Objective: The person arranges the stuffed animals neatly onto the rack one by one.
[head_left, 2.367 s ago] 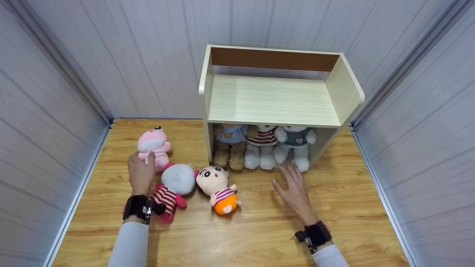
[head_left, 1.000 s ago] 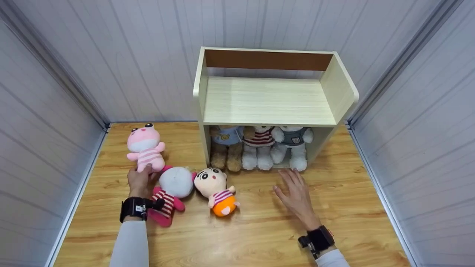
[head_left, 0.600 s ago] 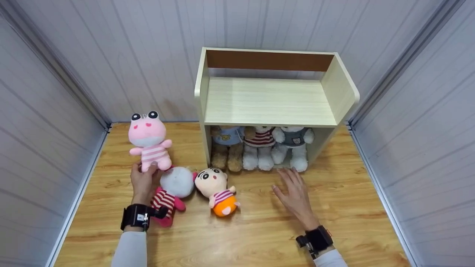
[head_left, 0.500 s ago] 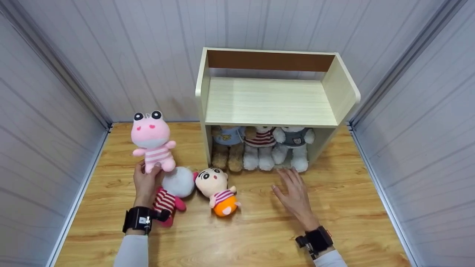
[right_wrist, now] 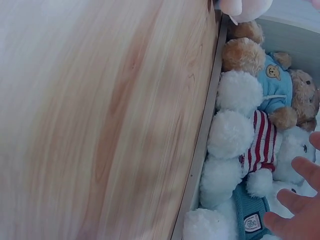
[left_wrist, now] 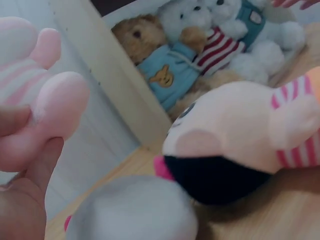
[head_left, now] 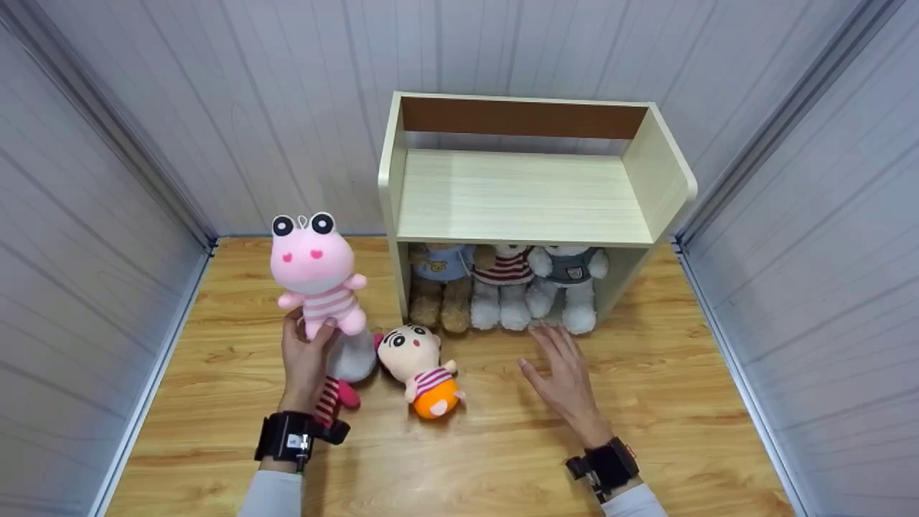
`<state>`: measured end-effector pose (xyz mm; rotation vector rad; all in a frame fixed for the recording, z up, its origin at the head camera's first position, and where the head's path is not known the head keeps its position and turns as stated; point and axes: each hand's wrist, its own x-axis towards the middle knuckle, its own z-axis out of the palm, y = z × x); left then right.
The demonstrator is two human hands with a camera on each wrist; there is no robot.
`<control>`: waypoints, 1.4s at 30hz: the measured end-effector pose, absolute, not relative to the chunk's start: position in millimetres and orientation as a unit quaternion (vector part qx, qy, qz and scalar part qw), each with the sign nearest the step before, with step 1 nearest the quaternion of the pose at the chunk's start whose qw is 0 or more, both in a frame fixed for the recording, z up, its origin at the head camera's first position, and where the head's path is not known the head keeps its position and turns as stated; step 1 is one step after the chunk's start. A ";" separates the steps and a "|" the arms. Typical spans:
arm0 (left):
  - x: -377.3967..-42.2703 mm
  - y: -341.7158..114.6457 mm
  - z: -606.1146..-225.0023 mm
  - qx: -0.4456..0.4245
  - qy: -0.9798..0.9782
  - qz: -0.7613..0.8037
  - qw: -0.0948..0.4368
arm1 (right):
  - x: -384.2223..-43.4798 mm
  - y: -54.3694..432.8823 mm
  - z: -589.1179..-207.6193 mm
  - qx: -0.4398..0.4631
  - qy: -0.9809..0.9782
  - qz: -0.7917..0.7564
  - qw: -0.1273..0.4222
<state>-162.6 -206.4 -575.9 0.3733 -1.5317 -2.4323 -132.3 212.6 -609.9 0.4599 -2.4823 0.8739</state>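
My left hand pinches a pink plush frog by its legs and holds it upright off the floor, its big black-and-white eyes on top. Thumb and fingers press into the pink leg in the left wrist view. Partly hidden behind this hand lies a grey-headed plush with a red-striped body. Beside it, face up, is a doll with a striped top and orange bottom. My right hand has its fingers spread and holds nothing, fingertips close to the shelf's lower front edge.
A pale wooden shelf stands against the back wall. Its lower compartment holds a brown bear in blue, a white bear in red stripes and a white bear in a dark top. Panelled walls enclose the wooden floor.
My left hand has picked the pink frog up from the floor, turned it upright and moved it rightward over the grey-headed plush. The right hand has barely moved.
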 end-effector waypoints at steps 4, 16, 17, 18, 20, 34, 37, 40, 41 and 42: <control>-155.8 -195.4 -577.1 0.111 -0.525 -0.835 0.124 | -133.1 208.5 -610.7 0.171 -0.901 0.322 0.235; -136.5 -156.5 -588.8 0.060 -0.565 -0.816 0.108 | -131.0 192.7 -611.0 0.181 -0.891 0.356 0.218; -135.1 -152.6 -590.2 0.060 -0.564 -0.817 0.103 | -130.7 190.9 -611.4 0.182 -0.890 0.360 0.213; -133.8 -148.5 -591.5 0.060 -0.566 -0.816 0.098 | -130.1 189.0 -611.3 0.182 -0.889 0.364 0.208; -131.3 -141.0 -594.4 0.062 -0.575 -0.811 0.091 | -129.4 185.2 -611.0 0.183 -0.887 0.374 0.200; -120.0 -100.6 -607.8 0.030 -0.645 -0.761 0.057 | -128.8 152.6 -598.1 0.175 -0.870 0.437 0.151; -120.0 -91.7 -609.4 0.022 -0.641 -0.766 0.050 | -130.4 146.7 -594.3 0.175 -0.865 0.447 0.148; -120.0 -83.6 -610.8 0.009 -0.633 -0.773 0.038 | -131.4 141.9 -590.9 0.174 -0.863 0.451 0.145; -120.2 -81.3 -611.3 0.004 -0.631 -0.775 0.035 | -131.6 140.3 -589.8 0.174 -0.863 0.452 0.144; -120.0 -79.1 -611.8 0.002 -0.627 -0.778 0.031 | -131.7 138.9 -588.7 0.173 -0.862 0.455 0.141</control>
